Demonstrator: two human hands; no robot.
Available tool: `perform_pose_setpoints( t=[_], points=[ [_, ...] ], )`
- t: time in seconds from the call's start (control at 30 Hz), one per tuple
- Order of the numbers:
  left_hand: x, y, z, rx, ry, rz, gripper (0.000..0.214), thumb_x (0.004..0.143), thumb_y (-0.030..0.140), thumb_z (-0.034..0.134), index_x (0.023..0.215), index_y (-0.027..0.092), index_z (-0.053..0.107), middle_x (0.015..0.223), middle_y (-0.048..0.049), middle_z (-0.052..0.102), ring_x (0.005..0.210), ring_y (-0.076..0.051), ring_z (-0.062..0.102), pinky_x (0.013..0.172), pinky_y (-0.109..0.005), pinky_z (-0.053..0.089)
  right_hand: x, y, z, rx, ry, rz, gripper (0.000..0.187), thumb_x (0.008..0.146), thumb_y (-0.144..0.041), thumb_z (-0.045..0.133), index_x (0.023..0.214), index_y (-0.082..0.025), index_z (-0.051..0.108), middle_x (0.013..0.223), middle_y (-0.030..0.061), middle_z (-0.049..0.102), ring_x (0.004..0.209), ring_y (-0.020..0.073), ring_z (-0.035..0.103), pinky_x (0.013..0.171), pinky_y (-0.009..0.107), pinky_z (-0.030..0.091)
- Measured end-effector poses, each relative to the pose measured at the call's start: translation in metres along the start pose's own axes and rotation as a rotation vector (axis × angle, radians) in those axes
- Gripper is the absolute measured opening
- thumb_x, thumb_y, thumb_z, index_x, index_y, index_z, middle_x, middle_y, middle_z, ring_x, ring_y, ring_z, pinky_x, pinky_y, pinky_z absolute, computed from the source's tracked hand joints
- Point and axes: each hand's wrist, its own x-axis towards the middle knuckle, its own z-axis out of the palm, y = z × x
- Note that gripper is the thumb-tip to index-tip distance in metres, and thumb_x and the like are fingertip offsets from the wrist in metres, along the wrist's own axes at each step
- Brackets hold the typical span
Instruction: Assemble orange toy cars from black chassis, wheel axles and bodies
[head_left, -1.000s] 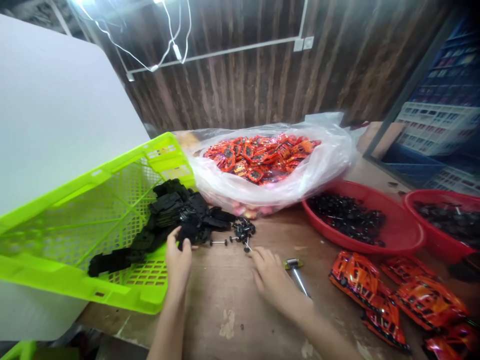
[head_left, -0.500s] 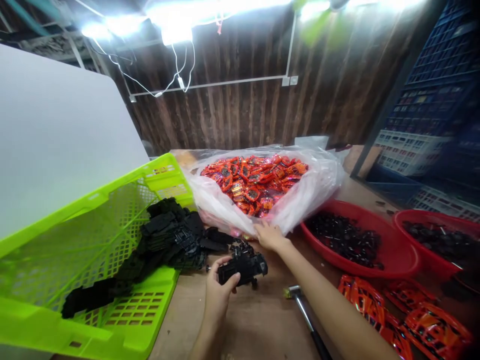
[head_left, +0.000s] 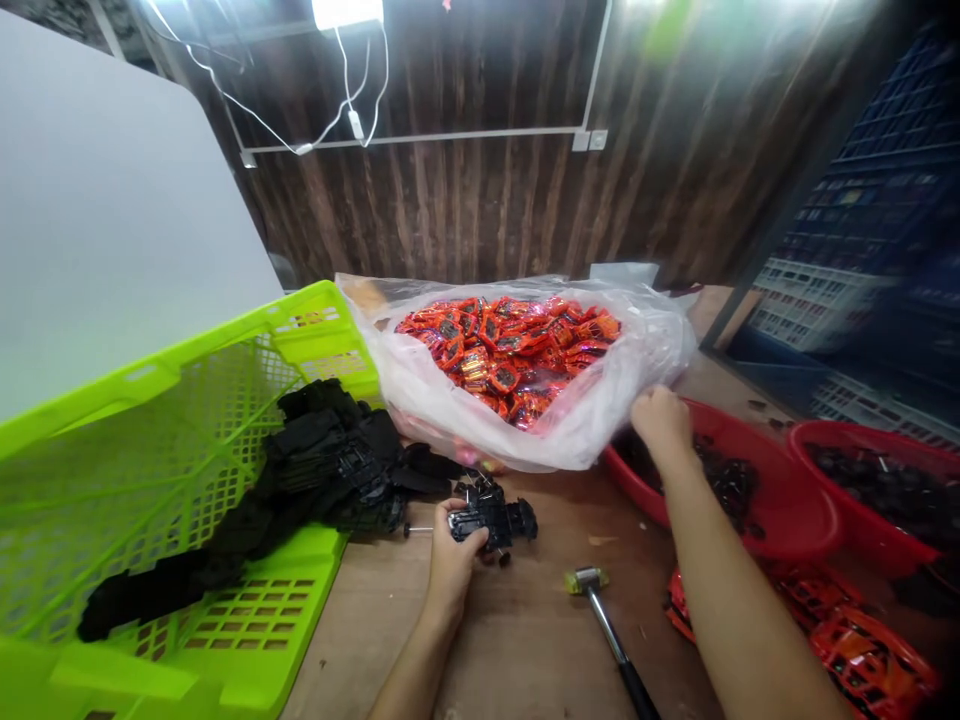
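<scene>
My left hand [head_left: 459,545] is closed around a black toy car chassis [head_left: 487,522], held just above the table. A thin metal axle with a black wheel [head_left: 407,530] sticks out to the left of that hand. My right hand [head_left: 664,425] is closed at the right edge of a clear plastic bag [head_left: 570,445], over the rim of a red basin [head_left: 799,500]; its fingertips are partly hidden. Orange toy car bodies [head_left: 517,350] fill the bag. A hammer [head_left: 611,620] with a yellow-tipped head lies on the table between my forearms.
A lime-green crate [head_left: 300,640] lies tilted at the left with a heap of black chassis [head_left: 337,460]. A second red basin [head_left: 832,440] holds black wheel parts. More orange car bodies [head_left: 870,650] lie at the lower right, partly behind my right forearm.
My right hand has moved from the bag's front edge to its right edge, above the basin. The bag's front edge hangs differently. My left hand keeps the chassis, turned slightly.
</scene>
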Motion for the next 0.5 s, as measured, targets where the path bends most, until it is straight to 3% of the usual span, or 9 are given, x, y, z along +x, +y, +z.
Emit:
perform_pose_setpoints(
  t=[0.07, 0.17, 0.3, 0.4, 0.5],
  points=[
    [0.000, -0.002, -0.002, 0.018, -0.007, 0.015, 0.047, 0.058, 0.019, 0.065, 0.097, 0.021, 0.040, 0.074, 0.0034, 0.055, 0.055, -0.012, 0.057, 0.045, -0.021, 0.047, 0.002, 0.028, 0.010, -0.045, -0.053, 0.081, 0.042, 0.084, -0.024, 0.042, 0.115, 0.002, 0.054, 0.117, 0.0364, 0.049, 0.110, 0.0417, 0.051, 0.084, 0.055, 0.038],
    [-0.003, -0.006, -0.001, 0.047, -0.034, 0.031, 0.047, 0.058, 0.019, 0.065, 0.097, 0.022, 0.039, 0.077, 0.0033, 0.054, 0.057, -0.012, 0.057, 0.047, -0.021, 0.047, -0.001, 0.052, 0.036, -0.074, -0.136, 0.063, 0.048, 0.072, -0.027, 0.062, 0.117, -0.010, 0.058, 0.129, 0.0304, 0.042, 0.105, 0.0384, 0.057, 0.081, 0.051, 0.041],
    [-0.012, -0.009, 0.004, 0.070, -0.095, 0.036, 0.046, 0.058, 0.019, 0.066, 0.096, 0.023, 0.040, 0.077, 0.0034, 0.054, 0.056, -0.012, 0.056, 0.045, -0.022, 0.046, 0.001, 0.061, 0.059, -0.100, -0.143, 0.020, 0.048, 0.071, -0.024, 0.063, 0.116, -0.010, 0.058, 0.130, 0.0288, 0.040, 0.092, 0.0328, 0.064, 0.079, 0.046, 0.045],
    [-0.017, -0.009, 0.007, 0.051, -0.128, 0.015, 0.046, 0.056, 0.017, 0.068, 0.094, 0.022, 0.042, 0.074, 0.0039, 0.056, 0.056, -0.012, 0.055, 0.043, -0.021, 0.044, 0.005, 0.065, 0.065, -0.119, -0.104, 0.018, 0.043, 0.072, -0.026, 0.064, 0.112, -0.010, 0.061, 0.124, 0.0286, 0.045, 0.087, 0.0336, 0.065, 0.075, 0.049, 0.046],
    [-0.016, -0.009, 0.008, -0.020, -0.161, -0.013, 0.043, 0.053, 0.017, 0.072, 0.090, 0.019, 0.050, 0.073, 0.0020, 0.060, 0.063, -0.014, 0.059, 0.054, -0.023, 0.049, 0.006, 0.070, 0.067, -0.117, -0.004, -0.036, 0.034, 0.074, -0.029, 0.067, 0.103, -0.012, 0.064, 0.117, 0.0246, 0.053, 0.088, 0.0320, 0.064, 0.075, 0.050, 0.048]
  ],
)
